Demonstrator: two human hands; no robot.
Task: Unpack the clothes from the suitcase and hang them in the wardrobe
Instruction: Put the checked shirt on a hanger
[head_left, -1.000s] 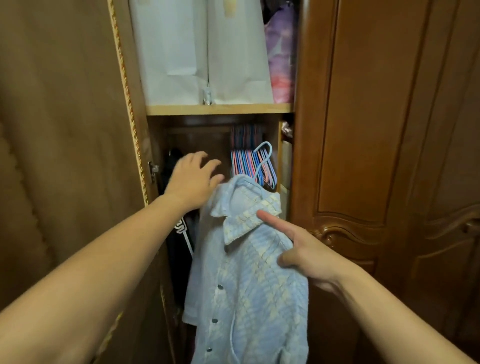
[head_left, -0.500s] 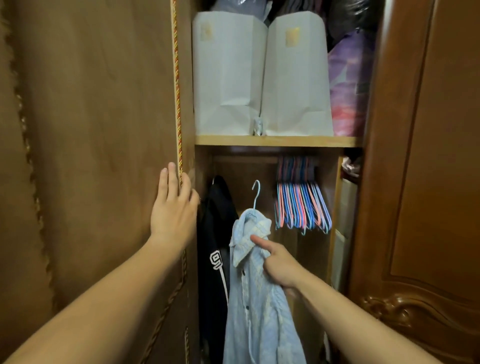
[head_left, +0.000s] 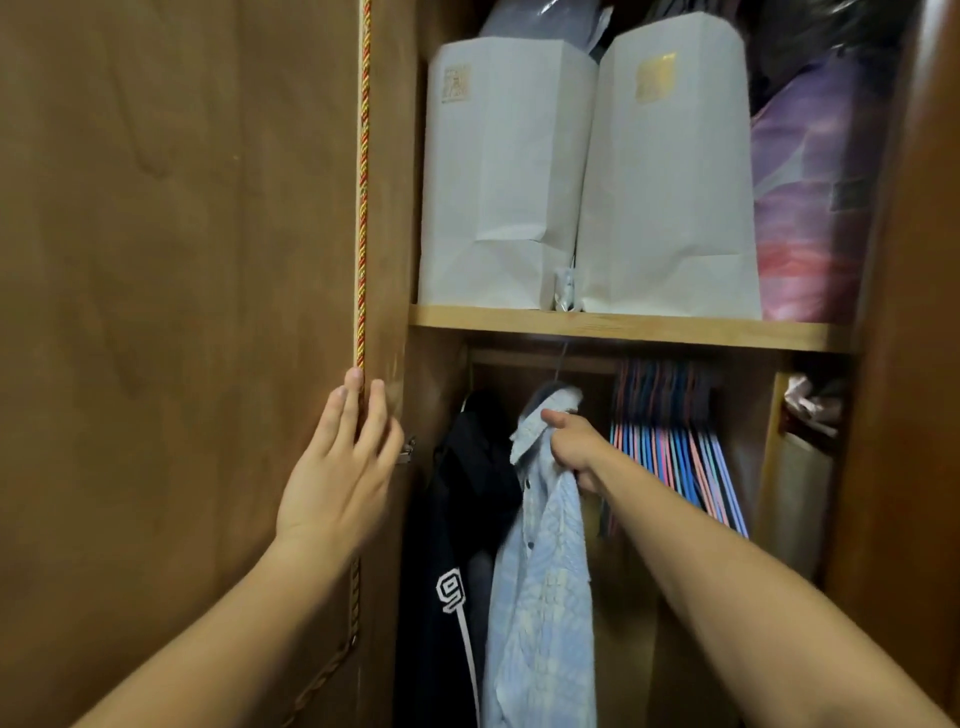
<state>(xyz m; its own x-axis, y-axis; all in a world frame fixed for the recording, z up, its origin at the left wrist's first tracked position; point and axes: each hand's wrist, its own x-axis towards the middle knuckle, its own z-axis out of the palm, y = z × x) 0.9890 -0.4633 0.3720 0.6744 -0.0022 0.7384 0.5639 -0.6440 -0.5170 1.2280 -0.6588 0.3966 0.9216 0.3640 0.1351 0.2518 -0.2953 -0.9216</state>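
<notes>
The right hand (head_left: 571, 449) grips the light blue shirt (head_left: 545, 571) just under its collar — the shirt hangs inside the wardrobe beside a black garment (head_left: 457, 519). The left hand (head_left: 337, 467), fingers straight, presses flat on the wardrobe door (head_left: 182, 260) — paper bags (head_left: 665, 182) stand on the shelf (head_left: 623, 327) above.

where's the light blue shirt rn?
Head view, lower centre: the light blue shirt hangs inside the wardrobe between the black garment and the empty hangers, gripped by the right hand.

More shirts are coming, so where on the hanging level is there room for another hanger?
Free: the gap between the light blue shirt and the bunched empty hangers. Crowded: the black garment touches the shirt; white bags fill the shelf.
</notes>
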